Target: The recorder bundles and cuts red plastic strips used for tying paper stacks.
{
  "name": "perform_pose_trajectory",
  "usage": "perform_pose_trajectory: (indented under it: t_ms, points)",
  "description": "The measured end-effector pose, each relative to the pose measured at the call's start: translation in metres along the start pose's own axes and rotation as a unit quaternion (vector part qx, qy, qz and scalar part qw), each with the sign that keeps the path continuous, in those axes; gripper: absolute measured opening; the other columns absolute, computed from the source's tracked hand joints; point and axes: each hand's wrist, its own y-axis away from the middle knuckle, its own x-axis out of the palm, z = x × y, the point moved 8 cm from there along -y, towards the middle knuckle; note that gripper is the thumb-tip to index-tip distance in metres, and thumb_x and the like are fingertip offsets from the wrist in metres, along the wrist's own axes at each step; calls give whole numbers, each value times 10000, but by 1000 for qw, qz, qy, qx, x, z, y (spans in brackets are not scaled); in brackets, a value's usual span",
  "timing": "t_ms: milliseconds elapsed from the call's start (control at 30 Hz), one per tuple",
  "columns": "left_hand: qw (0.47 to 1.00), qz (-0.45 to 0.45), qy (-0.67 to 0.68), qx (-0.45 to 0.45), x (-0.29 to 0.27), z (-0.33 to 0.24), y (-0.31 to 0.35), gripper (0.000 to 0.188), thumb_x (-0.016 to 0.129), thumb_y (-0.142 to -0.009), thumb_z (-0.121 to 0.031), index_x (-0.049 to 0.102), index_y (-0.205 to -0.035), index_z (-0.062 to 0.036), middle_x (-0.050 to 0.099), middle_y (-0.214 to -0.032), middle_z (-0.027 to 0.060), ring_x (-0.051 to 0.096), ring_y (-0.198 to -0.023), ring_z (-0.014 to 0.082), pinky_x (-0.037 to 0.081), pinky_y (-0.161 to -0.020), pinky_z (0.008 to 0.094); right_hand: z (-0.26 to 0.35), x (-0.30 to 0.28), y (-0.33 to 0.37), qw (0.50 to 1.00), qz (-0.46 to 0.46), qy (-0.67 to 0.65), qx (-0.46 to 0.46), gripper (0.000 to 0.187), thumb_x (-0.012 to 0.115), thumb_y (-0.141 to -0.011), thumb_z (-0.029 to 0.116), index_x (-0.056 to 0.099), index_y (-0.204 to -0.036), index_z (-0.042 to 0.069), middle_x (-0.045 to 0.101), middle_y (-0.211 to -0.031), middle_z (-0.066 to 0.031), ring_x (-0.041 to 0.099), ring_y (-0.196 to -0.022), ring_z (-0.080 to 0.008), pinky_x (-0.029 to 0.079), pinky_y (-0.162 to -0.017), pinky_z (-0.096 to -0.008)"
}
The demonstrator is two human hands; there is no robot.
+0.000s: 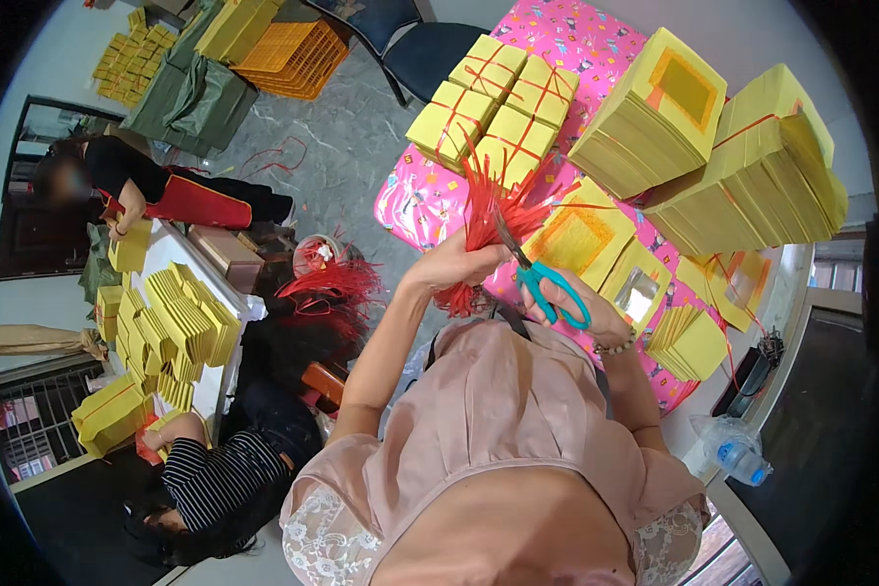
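My left hand (456, 264) is closed round a bundle of red plastic strips (491, 207), whose loose ends fan out above and hang below the fist. In my right hand (588, 311) are scissors (530, 277) with teal handles, the fingers through the loops. Their dark blades reach up to the left against the strips, and the tips are partly lost among them. Just beyond lie flat stacks of yellow paper with orange patches (581, 232) on the pink patterned tablecloth (415, 200).
Red-tied yellow paper bundles (498, 93) and tall paper stacks (645, 112) stand on the table. A plastic bottle (742, 463) is at the right. Two people work at a white table (227, 293) on the left, beside a heap of red strips (337, 283). An orange crate (291, 61) stands behind.
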Motion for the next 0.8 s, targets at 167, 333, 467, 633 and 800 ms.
perform_pose_trajectory:
  t_ms: [167,333,467,633,800]
  points:
    - [994,77,78,3,-1,7,-1,170,549,-881,-246,475,-843,-97,325,-559,-67,261,-439,37,184,-402,211,2,1,1,1000,-4,-3,-13,434,483,-927,475,528,-850,50,483,-647,13,462,-565,-48,359,-526,-188]
    - [977,99,186,-12,-7,21,-6,242,496,-843,-268,505,-969,-61,355,-594,-42,241,-446,36,183,-407,202,2,2,2,999,-9,-22,-21,480,475,-913,521,528,-859,47,488,-655,12,468,-573,-56,359,-536,-189]
    - [966,133,221,-5,-5,20,-5,289,483,-835,-260,509,-1003,-26,360,-609,-37,242,-448,37,184,-413,199,2,2,3,1000,-11,-3,-20,497,470,-908,536,526,-867,44,487,-659,12,469,-575,-58,359,-536,-193]
    - [974,120,190,-25,-8,21,-6,220,479,-830,-257,487,-860,-40,346,-592,-43,237,-440,38,175,-414,196,3,1,3,1000,-14,-5,-27,485,475,-911,525,526,-866,44,484,-658,13,468,-574,-53,356,-531,-190]
    - [977,109,179,-35,-5,18,-7,224,465,-829,-240,389,-663,-112,313,-559,-52,229,-435,43,170,-410,206,2,3,4,1000,-6,1,-11,459,482,-917,503,527,-860,49,482,-653,19,466,-570,-46,355,-517,-187]
